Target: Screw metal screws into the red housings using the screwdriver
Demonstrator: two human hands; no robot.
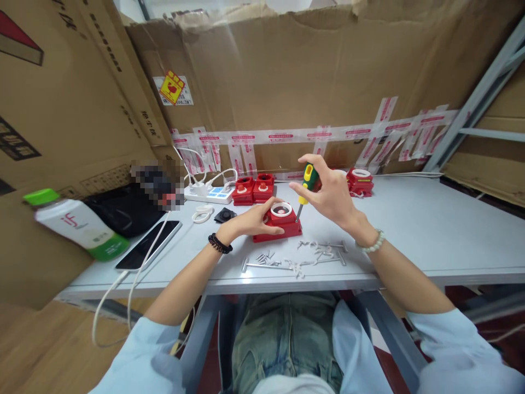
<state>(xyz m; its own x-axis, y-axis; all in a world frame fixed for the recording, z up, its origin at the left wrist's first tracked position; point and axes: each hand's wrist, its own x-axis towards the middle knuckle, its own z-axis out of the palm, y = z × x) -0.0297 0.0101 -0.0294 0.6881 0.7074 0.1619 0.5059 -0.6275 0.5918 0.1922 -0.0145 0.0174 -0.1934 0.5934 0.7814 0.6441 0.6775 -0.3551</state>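
A red box-shaped housing (274, 236) with a white ring (281, 209) on top rests on the table in front of me. My left hand (262, 220) grips it from the left, thumb along the near side and fingers behind. My right hand (328, 189) holds a screwdriver (307, 180) with a green and yellow handle. Its shaft points down, and the tip meets the housing's right corner. The right thumb and index finger are spread around the handle; the other fingers are partly hidden. Nearer to me lie loose screws (267, 258), metal T-shaped rods (268, 266) and small white pieces (324, 251).
Behind the housing stand two red units (253, 189) beside a white power strip (211, 193); another red unit (361, 182) is at back right. White rings (202, 214), a black part (225, 215), a phone (150, 246) and a bottle (77, 223) lie left. Cardboard (279, 82) walls the back.
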